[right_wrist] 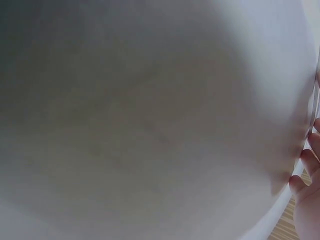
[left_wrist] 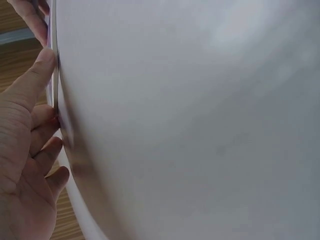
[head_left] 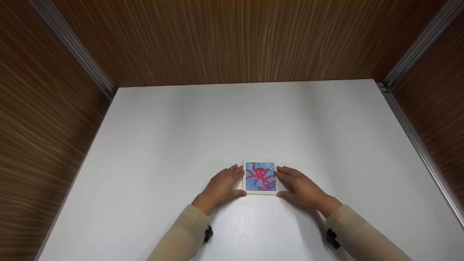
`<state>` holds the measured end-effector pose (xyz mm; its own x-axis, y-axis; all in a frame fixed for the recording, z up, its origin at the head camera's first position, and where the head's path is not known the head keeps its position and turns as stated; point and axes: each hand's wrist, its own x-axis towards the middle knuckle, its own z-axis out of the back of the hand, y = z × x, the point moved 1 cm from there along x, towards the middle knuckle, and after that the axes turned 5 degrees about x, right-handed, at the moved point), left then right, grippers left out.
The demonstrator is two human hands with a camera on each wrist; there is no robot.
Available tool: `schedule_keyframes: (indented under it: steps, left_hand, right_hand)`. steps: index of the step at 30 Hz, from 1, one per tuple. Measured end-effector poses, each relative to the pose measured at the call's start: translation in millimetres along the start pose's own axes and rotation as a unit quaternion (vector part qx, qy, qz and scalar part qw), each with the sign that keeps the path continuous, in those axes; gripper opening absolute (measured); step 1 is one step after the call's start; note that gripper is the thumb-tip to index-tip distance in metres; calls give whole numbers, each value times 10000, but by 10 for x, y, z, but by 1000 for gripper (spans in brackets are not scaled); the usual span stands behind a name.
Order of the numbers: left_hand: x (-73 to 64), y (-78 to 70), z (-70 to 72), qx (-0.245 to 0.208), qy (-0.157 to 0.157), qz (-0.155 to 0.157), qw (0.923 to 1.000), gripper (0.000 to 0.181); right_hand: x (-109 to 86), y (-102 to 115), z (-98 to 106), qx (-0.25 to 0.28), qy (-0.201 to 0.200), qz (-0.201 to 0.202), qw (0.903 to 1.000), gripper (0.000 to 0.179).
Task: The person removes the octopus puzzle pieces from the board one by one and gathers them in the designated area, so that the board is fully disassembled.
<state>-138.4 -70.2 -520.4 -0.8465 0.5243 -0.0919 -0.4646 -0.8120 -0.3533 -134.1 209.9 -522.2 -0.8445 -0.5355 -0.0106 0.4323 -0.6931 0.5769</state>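
Observation:
A small square octopus picture board (head_left: 261, 176), red on blue with a pale border, lies flat in front of me. My left hand (head_left: 224, 185) touches its left side, fingertips along the edge and thumb at the near left corner. My right hand (head_left: 302, 186) mirrors this at the right side, thumb by the near right corner. In the left wrist view the board's thin pale edge (left_wrist: 55, 85) shows edge-on between thumb and fingers. Only some fingers of the right hand (right_wrist: 310, 175) show in the right wrist view, their tips low against the white surface.
The board lies on a white tabletop (head_left: 217, 119). A brown wood-grain panel (head_left: 224, 43) rises at the back, with similar panels (head_left: 43, 119) at the sides. Metal rails (head_left: 76, 47) run along the corners.

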Motion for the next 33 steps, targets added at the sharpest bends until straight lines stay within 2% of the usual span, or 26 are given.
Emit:
schedule_keyframes:
  steps: [6, 15, 21, 26, 33]
  left_hand:
    - [-9, 2, -4, -87, -37, 35, 9999, 73]
    - [-47, -60, -15, -258, -46, 297, 9992, 75]
    - [-66, -108, -31, -193, -64, 336, 9992, 75]
    - [-72, -137, -59, -61, -77, 398, 9992, 74]
    - [-100, -194, -57, -195, -86, 428, 9989, 73]
  right_hand:
    - [0, -5, -15, -37, -88, 198, 9998, 68]
    - [0, 5, -8, -35, 27, 31, 10000, 69]
    - [10, 14, 5, -36, 84, -47, 9999, 70]
    - [22, 20, 27, -17, 71, 3, 10000, 69]
    - [110, 40, 99, 77, -83, 125, 9999, 66]
